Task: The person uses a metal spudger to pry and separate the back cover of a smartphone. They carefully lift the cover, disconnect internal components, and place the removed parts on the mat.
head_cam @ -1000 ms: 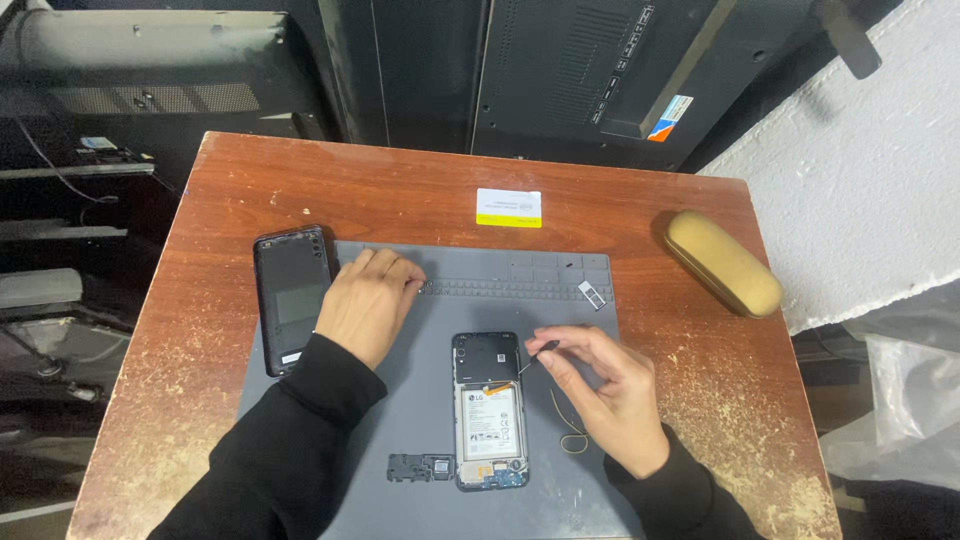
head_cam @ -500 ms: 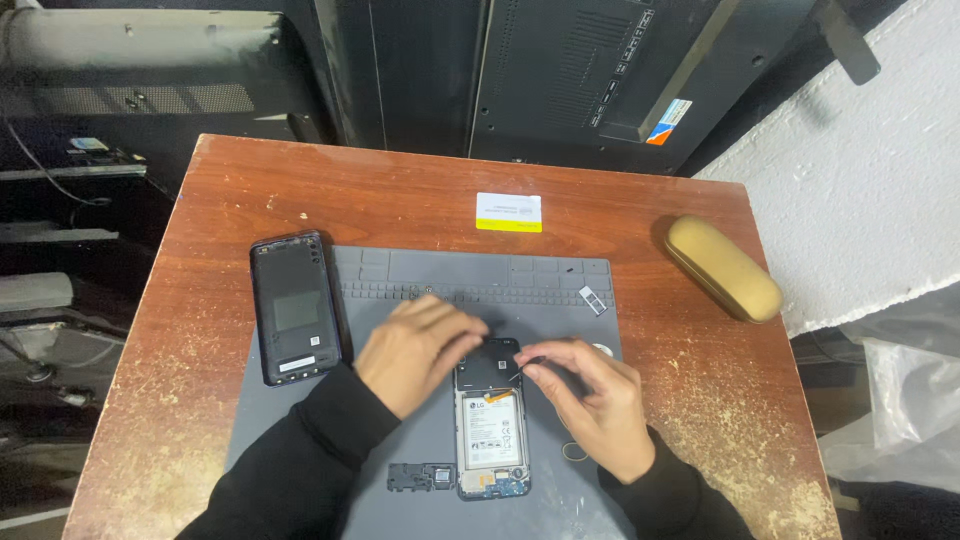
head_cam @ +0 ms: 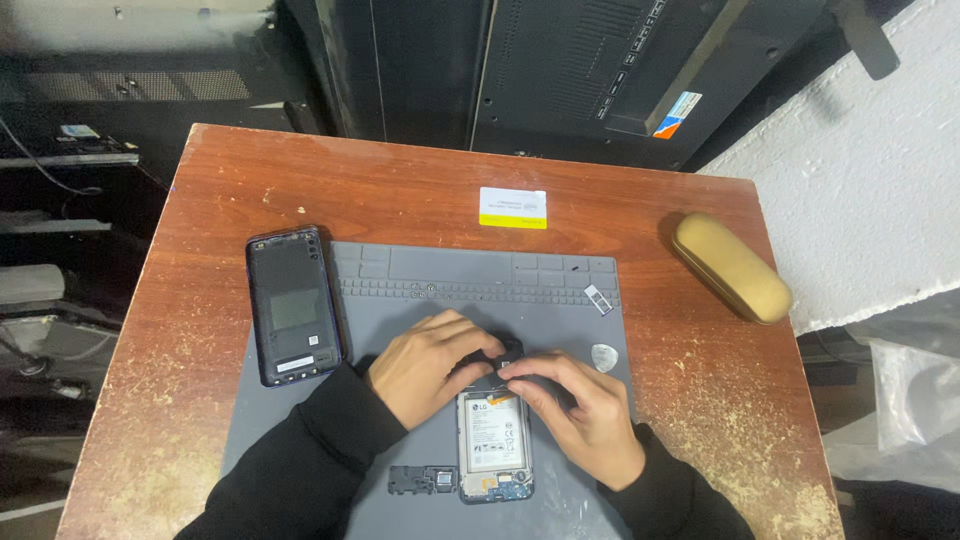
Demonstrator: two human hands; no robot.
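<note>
Grey silicone covers the middle of our worn red-brown bench (head_cam: 200, 300): a repair mat (head_cam: 400, 290) with moulded trays along its far edge. At its left lies the phone's dark back cover (head_cam: 293, 305), inner face up, well apart from the work. Our left hand (head_cam: 425, 365) comes next, fingers curled down over the top end of the opened phone (head_cam: 493, 440), which lies on the mat with its white battery (head_cam: 492, 428) exposed. Our right hand (head_cam: 585, 415) meets it there, fingertips pinched on a small dark part at the phone's upper edge; how tightly either grip has closed we cannot tell, since the fingers hide it. Below the phone's left corner sits a loose black frame piece (head_cam: 420, 481). Further right are a pale pick (head_cam: 603, 357), a white-and-yellow card (head_cam: 512, 207) and a tan case (head_cam: 732, 267). We judge the step to be work on the top section, which calls next for steady, light fingertip control.
</note>
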